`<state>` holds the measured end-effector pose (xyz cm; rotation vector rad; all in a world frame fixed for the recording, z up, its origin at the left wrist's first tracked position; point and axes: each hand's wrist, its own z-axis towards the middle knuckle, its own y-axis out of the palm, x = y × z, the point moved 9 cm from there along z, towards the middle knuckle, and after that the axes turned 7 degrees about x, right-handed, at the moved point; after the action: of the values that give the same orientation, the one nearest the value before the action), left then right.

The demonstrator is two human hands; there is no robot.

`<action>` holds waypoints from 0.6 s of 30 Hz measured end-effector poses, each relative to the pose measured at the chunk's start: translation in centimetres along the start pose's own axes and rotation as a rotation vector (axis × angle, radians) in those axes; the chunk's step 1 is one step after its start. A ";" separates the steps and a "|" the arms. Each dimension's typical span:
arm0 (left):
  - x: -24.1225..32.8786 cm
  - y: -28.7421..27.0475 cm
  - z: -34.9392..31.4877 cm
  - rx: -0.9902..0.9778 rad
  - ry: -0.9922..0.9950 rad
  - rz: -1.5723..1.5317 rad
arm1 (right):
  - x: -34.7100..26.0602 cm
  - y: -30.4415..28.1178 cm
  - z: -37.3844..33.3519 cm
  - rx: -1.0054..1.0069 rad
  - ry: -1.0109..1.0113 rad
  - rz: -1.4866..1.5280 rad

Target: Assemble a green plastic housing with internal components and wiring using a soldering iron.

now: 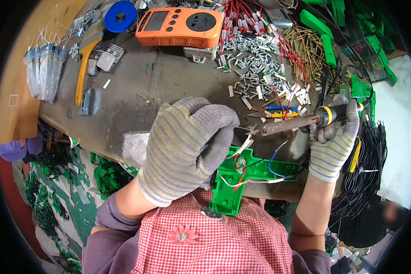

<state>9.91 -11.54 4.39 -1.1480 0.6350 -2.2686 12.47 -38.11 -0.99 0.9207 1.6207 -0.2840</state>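
My right hand (334,141), in a striped knit glove, is wrapped round the dark, yellow-banded handle of a soldering iron (287,125). The iron points left, its tip beside a white-sleeved joint (247,142) of thin wires. My gloved left hand (189,146) is closed, fingertips pinched on a thin silvery solder wire (243,128) that reaches toward the tip. Below lies a green plastic housing half (228,194) at the table edge, with red and white wires running in it. A blue wire (272,164) with a bare end rises from its right part.
An orange multimeter (180,26), a blue tape roll (120,16) and a yellow-handled brush (83,68) lie farther back. Loose screws (255,59) and red-wired parts (242,20) cover the back right. Pliers (278,113) lie behind the iron; black cables (365,160) hang at right.
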 end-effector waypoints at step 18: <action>-1.5 -2.3 -2.1 0.141 -0.150 -0.146 | -0.4 -0.2 0.5 -0.106 -0.009 0.065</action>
<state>8.42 -8.50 3.78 -1.3161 0.3371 -2.2790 12.67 -38.66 -0.83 0.8871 1.5790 -0.1555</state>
